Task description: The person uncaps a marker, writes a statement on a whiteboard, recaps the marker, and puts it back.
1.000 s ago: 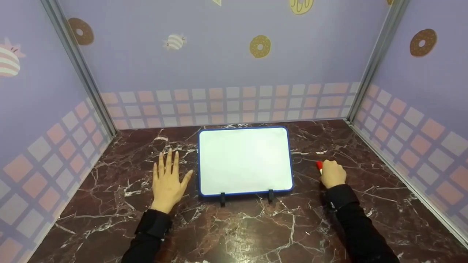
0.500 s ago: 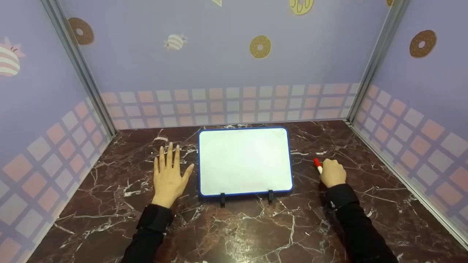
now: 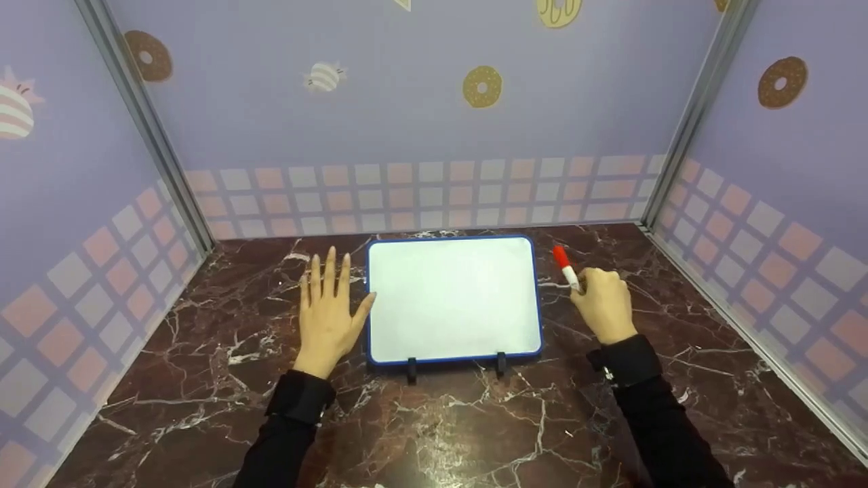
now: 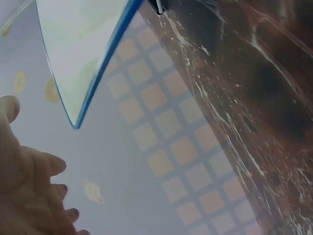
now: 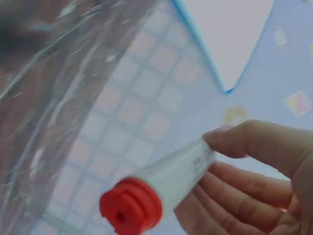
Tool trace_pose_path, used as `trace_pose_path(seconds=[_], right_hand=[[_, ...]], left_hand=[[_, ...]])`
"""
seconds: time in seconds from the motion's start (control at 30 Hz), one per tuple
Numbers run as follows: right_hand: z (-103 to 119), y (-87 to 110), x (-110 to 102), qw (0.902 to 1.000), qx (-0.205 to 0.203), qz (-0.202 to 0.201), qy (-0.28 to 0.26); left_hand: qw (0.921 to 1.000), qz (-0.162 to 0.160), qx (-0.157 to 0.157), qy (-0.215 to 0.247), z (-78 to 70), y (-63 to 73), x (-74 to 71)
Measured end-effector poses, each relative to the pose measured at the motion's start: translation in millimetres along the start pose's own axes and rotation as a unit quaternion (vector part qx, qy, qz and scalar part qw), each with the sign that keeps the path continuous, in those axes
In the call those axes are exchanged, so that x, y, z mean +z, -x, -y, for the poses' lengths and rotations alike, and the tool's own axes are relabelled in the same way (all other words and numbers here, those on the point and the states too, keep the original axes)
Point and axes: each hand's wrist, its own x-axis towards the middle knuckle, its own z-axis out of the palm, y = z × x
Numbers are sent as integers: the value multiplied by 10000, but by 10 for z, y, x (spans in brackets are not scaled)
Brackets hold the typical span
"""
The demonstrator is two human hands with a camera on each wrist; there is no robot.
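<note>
A whiteboard (image 3: 454,298) with a blue frame stands on two black feet in the middle of the head view. Just left of it is my left hand (image 3: 329,325), fingers straight and spread. Its thumb tip overlaps the board's left edge in the head view; the left wrist view shows that hand (image 4: 29,191) apart from the board. To the board's right, my right hand (image 3: 603,305) pinches a white marker with a red cap (image 3: 565,267) between thumb and fingers. In the right wrist view the marker's (image 5: 171,176) red rear end faces the camera.
The tabletop (image 3: 461,434) is dark red marbled stone. Purple panels with a checked border (image 3: 434,193) enclose it at the back and both sides, joined by metal corner posts (image 3: 698,115).
My right hand has moved forward and left, and more of the marker now shows. The left hand has shifted forward and right, closer to the whiteboard. The board stands where it was.
</note>
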Motion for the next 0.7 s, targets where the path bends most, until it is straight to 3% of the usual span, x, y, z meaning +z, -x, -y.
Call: trace_pose_path(seconds=[0.13, 0.37, 0.53, 0.7], right_hand=[[286, 82, 40, 9986, -487, -208, -93], [709, 312, 177, 9890, -1444, -305, -37], [875, 451, 266, 9822, -1855, -296, 76], [981, 538, 307, 9777, -2073, -252, 209]], left_hand=[[9948, -542, 838, -213, -148, -28, 23], [9663, -1025, 2325, -413, -435, 2, 108], [9440, -1198, 3047, -415, -540, 56, 166], [9246, -1251, 3598, -55, -593, 101, 239]])
